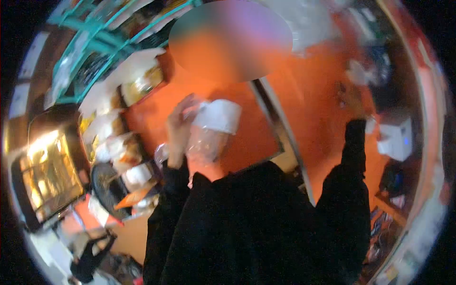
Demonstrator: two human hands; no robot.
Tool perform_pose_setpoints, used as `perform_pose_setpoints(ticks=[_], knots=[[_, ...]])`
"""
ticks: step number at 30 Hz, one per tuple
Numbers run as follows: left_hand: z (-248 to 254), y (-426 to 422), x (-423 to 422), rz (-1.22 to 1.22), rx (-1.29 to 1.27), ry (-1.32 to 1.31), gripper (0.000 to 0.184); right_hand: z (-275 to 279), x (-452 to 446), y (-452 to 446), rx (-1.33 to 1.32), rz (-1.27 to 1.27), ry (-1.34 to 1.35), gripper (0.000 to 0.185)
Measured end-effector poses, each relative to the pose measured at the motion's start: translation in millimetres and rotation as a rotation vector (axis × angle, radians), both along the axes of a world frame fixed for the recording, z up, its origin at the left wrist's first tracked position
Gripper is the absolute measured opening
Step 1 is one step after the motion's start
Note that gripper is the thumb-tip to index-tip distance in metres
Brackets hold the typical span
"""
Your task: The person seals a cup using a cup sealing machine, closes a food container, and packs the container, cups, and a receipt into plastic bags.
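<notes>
Over the orange counter (256, 147), my left hand (177, 128) is closed at the side of a clear plastic bag (204, 145), which it appears to grip. A white tub-like thing (222, 116) sits at the top of the bag; blur hides its exact kind. My right hand (352, 99) stretches far out to the right, over the orange surface. It is nearest to a whitish, crumpled-looking thing (358, 72). Its fingers are smeared by motion, so whether they hold anything cannot be made out.
A white boxy device (396, 137) with a blue light stands at the right. Food trays (142, 88) line the left side, near a lit glass case (50, 171) and a dark round pan (109, 185). Another person (88, 259) is at the lower left. A dark-edged gap (273, 114) divides the counter.
</notes>
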State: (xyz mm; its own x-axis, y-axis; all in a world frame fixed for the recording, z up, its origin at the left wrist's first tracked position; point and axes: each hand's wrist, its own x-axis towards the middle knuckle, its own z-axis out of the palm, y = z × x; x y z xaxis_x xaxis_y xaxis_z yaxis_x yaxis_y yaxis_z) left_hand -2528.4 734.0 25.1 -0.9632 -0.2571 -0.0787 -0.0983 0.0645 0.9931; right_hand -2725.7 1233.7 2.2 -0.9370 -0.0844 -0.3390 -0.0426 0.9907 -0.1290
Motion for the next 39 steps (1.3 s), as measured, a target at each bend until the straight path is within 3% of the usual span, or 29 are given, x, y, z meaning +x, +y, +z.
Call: perform_pose_setpoints(ticks=[2,4,6,9,11,18,20,25,27,29,31,34,36,38,39], knots=[[-7.1,-0.9,0.0,0.004,-0.019,0.061,0.038,5.4,15.3,-69.7,-0.725,0.009,0.046,0.021],[4.3,3.0,0.9,0.037,-0.068,0.027,0.038,60.2,63.7,-183.1,-1.380,-0.041,-0.122,0.022],[5.7,4.5,0.7,0.049,-0.098,0.004,0.037,63.1,88.9,-247.3,-1.455,0.227,-0.015,0.026],[0.5,5.0,4.4,0.083,0.019,-0.009,0.035,57.8,117.5,-304.3,-1.472,0.323,-0.012,0.028],[4.0,3.9,6.1,0.017,0.142,0.010,0.035,42.6,121.4,-326.9,-1.676,0.285,-0.083,0.030],[-5.0,7.6,13.6,0.158,0.194,0.022,0.020,22.0,123.7,-339.1,-1.711,0.129,-0.183,0.028],[-10.3,9.3,12.9,0.269,0.005,0.099,0.009,20.8,126.1,-344.9,-1.746,0.053,-0.251,0.027],[-8.9,10.8,11.4,0.280,0.128,0.104,0.004,13.0,118.4,-350.6,-1.721,-0.019,-0.380,0.025],[-9.0,10.8,11.2,0.261,0.179,0.129,0.004,13.5,112.6,-351.6,-1.640,-0.011,-0.398,0.026],[-13.0,11.6,10.2,0.308,-0.047,0.175,0.008,16.5,114.1,-353.6,-1.649,-0.030,-0.504,0.028],[-16.5,12.4,8.1,0.334,-0.001,0.149,0.008,14.0,116.0,-356.7,-1.655,-0.051,-0.612,0.030],[-8.7,10.0,9.3,0.321,0.038,0.068,0.012,2.9,116.1,-363.6,-1.689,0.056,-0.458,0.033],[-6.2,8.8,8.6,0.283,0.031,0.009,0.016,2.4,116.7,-366.7,-1.777,-0.066,-0.306,0.036],[-6.4,9.0,4.7,0.178,-0.151,0.269,0.030,5.9,116.4,-366.3,-1.740,-0.067,-0.277,0.036],[-5.1,9.9,5.2,0.180,-0.150,0.269,0.030,7.5,116.4,-365.8,-1.703,-0.067,-0.247,0.035]])
